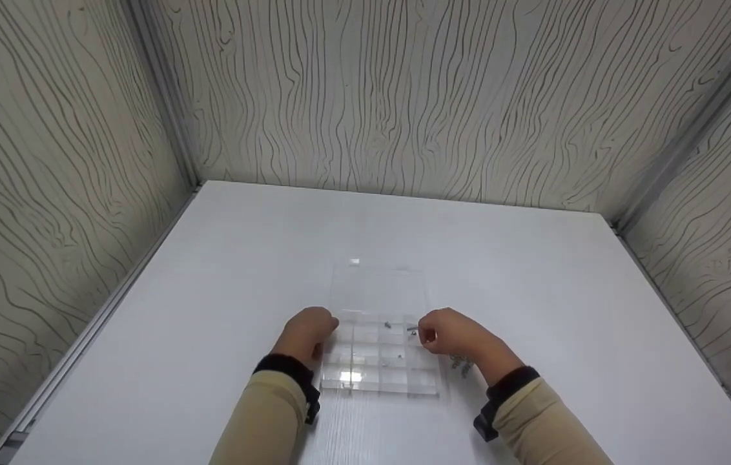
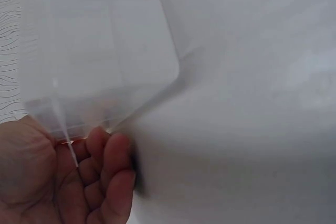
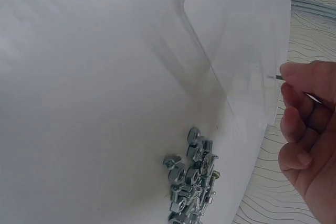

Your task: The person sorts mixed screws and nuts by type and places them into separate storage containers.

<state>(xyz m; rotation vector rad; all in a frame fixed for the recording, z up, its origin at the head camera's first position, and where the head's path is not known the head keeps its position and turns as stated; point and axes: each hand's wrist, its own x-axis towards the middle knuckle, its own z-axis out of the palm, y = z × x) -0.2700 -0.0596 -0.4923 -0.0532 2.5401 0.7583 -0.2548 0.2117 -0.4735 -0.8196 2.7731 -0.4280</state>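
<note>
A clear plastic compartment box [image 1: 381,391] lies on the white table with its transparent lid [image 1: 378,287] folded open toward the back. My left hand [image 1: 307,329] grips the box's left side, its fingers curled at the edge in the left wrist view. Over the right-hand compartments, my right hand [image 1: 459,332] pinches a small screw [image 3: 279,77] between thumb and forefinger, its tip sticking out. Small metal pieces [image 1: 387,325] lie in several of the compartments. Beside the box, partly behind the right wrist, is a pile of nuts and screws [image 3: 194,182].
The white table [image 1: 243,258] extends around the box on all sides. Wood-grain patterned panels [image 1: 372,97] stand at the back and both sides, with grey metal strips [image 1: 162,97] at the corners.
</note>
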